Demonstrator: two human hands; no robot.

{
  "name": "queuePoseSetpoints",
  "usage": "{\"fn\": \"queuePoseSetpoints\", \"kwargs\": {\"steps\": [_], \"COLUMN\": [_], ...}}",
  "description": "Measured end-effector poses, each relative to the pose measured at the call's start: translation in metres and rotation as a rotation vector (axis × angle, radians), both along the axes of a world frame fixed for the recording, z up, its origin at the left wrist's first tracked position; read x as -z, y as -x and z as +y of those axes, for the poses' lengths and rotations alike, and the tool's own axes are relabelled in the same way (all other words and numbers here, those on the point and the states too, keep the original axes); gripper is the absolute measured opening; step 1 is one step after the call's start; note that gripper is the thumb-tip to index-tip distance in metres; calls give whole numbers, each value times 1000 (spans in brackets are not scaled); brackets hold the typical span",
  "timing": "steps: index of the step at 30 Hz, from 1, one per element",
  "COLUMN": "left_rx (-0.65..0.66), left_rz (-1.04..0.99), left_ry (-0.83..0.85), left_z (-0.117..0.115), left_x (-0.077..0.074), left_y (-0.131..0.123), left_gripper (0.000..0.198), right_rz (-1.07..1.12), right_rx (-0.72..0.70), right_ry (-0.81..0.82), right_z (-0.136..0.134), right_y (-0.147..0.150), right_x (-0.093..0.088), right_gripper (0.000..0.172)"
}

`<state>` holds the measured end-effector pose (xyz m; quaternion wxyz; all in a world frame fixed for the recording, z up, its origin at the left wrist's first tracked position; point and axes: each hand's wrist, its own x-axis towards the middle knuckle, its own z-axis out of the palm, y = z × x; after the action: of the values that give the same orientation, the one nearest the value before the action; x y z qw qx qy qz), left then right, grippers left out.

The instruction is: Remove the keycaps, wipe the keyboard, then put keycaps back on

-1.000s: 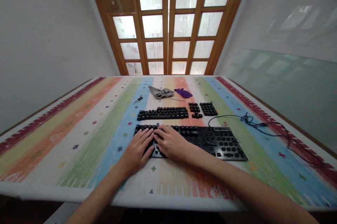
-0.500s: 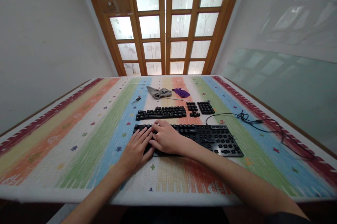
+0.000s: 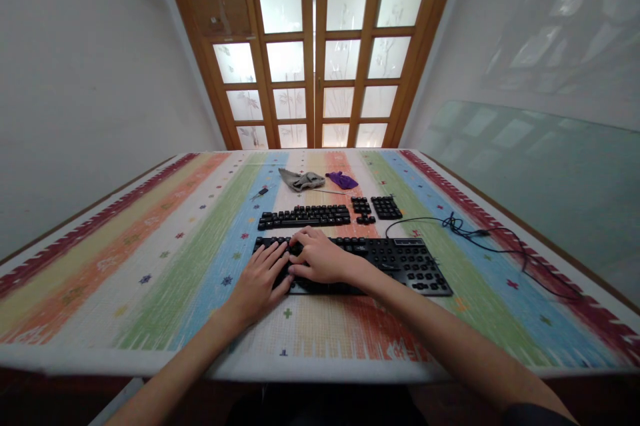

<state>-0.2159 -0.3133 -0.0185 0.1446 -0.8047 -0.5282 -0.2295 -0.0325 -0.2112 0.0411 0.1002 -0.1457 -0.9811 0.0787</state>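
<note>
A black keyboard base (image 3: 415, 266) lies near the front of the table, with keycaps off at its right part. My left hand (image 3: 260, 277) rests flat on its left end, fingers spread. Just to the right, my right hand (image 3: 317, 257) is bent over the same end, its fingers curled together near a small reddish spot; what they hold, if anything, is hidden. Behind the base, loose black keycaps (image 3: 305, 216) are laid out in keyboard rows, with smaller groups (image 3: 385, 208) to their right.
A grey cloth (image 3: 301, 180) and a purple cloth (image 3: 342, 179) lie farther back, a thin rod beside them. A small dark tool (image 3: 262, 193) is left of them. The black cable (image 3: 465, 229) loops to the right over the striped tablecloth (image 3: 165, 279).
The view has tilted and shifted slightly. Both hands stay at the left end of the keyboard base, with my right fingers only slightly changed.
</note>
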Motion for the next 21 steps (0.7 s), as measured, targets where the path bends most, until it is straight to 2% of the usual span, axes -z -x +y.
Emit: {"fn": "queuePoseSetpoints", "kwargs": {"steps": [7,12,16,21], "left_rx": [-3,-8,-2,36], "left_rz": [-26,-41,-52,-95], "left_ry": [-3,22,34,32], "left_z": [0,-1,0,11], "left_x": [2,0,-3,-12], "left_y": [1,1,4,8], "left_gripper": [39,38,37,30], "right_rz": [-2,40,12,-55], "right_rx": [73,58,54,34], "right_ry": [101,143,168,180], "right_z": [16,24,27,24], "right_y": [-17,-28,-35,-41], "right_x": [-6,8,21,22], "right_gripper": [25,41,46,54]}}
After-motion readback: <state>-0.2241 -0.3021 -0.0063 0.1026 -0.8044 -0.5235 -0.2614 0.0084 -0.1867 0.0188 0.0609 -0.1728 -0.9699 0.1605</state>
